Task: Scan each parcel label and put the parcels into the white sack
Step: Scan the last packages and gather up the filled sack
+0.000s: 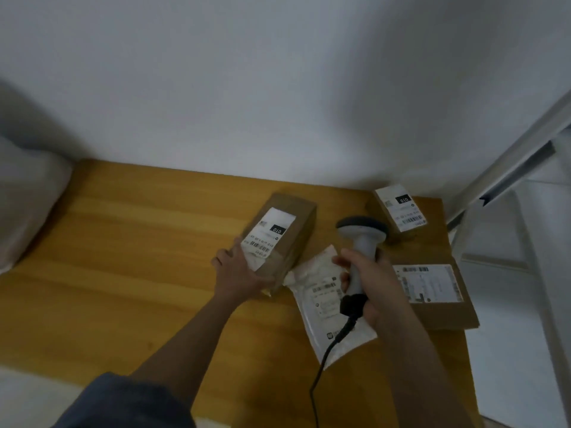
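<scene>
The right hand (367, 282) is wrapping its grip around the handle of the grey scanner (362, 239), with its black cable (327, 356) hanging down. The left hand (239, 271) is resting on the near end of a brown box (289, 239), fingers spread flat, thumb hooking its corner. The box is sitting on the wooden surface (123, 257). Just beside it a white padded bag (327, 307) is lying under the scanner. Two more brown parcels are waiting on the right, a flat one (438, 298) and a small one (398, 211) by the wall. The white sack (21, 199) is sitting far off at the left edge. The scanner is pointing between parcels, so it might read the wrong label. The box could slip, since the hand is only resting on it. The box label is showing "010"; the rest is too blurry.
</scene>
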Demonstrator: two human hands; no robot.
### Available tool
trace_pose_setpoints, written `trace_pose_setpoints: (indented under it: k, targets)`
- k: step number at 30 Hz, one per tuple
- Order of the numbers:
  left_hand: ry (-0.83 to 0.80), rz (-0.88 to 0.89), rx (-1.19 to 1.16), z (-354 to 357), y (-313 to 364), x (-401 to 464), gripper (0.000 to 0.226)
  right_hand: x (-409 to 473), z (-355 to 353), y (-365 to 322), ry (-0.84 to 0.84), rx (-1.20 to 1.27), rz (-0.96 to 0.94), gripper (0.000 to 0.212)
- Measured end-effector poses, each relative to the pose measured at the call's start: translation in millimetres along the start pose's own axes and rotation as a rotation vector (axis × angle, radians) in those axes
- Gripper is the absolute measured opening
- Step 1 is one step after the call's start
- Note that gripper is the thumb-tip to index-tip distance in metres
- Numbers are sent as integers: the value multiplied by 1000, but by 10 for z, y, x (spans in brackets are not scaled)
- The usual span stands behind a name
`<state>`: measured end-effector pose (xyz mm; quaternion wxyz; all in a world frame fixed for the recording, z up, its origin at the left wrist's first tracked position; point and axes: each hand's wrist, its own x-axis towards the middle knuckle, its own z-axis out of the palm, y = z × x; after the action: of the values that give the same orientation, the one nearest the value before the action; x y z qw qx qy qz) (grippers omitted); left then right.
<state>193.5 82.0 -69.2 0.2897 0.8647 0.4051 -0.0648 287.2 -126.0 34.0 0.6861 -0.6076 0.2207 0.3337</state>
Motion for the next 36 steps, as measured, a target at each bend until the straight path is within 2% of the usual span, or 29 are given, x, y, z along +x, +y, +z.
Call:
trace_pose_setpoints:
  k: [3, 5, 9, 11, 13, 15, 17, 19, 21, 23, 25, 27, 32, 36]
  targets:
    - [68, -176, -48, -65, -388, -207, 133, -31, 256, 88, -77, -58, 19, 40]
    - [84, -230, -63, -114, -635, -326, 134, -63, 423, 162, -117, -94, 26, 41]
    - [-47, -173, 16, -306, -1204, -436, 141, -146, 700, 265, -180, -183, 25, 40]
    - [-148, -127, 139, -475, -1528, -406, 144, -161, 815, 297, -192, -228, 21, 38]
    - [-157, -129, 325, -668, -1815, -370, 128, -160, 933, 331, -200, -262, 25, 37]
    - [22, -273, 346, -836, -1990, -359, 99, -147, 1062, 387, -213, -293, 30, 38]
    - [233, -496, 103, -905, -2071, -336, 77, -135, 1210, 456, -231, -316, 33, 39]
    - [271, -674, -186, -882, -2069, -326, 69, -122, 1374, 546, -256, -345, 43, 41]
    - [195, -771, -478, -757, -2043, -350, 65, -104, 1540, 657, -291, -385, 52, 41]
    - [71, -795, -832, -631, -1962, -415, 53, -62, 1692, 777, -324, -437, 54, 40]
    - [-50, -804, -1044, -487, -1920, -478, 56, 11, 1835, 899, -353, -504, 58, 42]
    - [-117, -790, -1122, -379, -1887, -542, 61, 119, 1964, 1000, -374, -571, 67, 45]
    - [-306, -726, -1204, -276, -1856, -651, 43, 348, 2150, 1193, -380, -680, 164, 48]
    - [-314, -703, -1261, -317, -1948, -650, 45, 357, 2093, 1344, -360, -687, 207, 47]
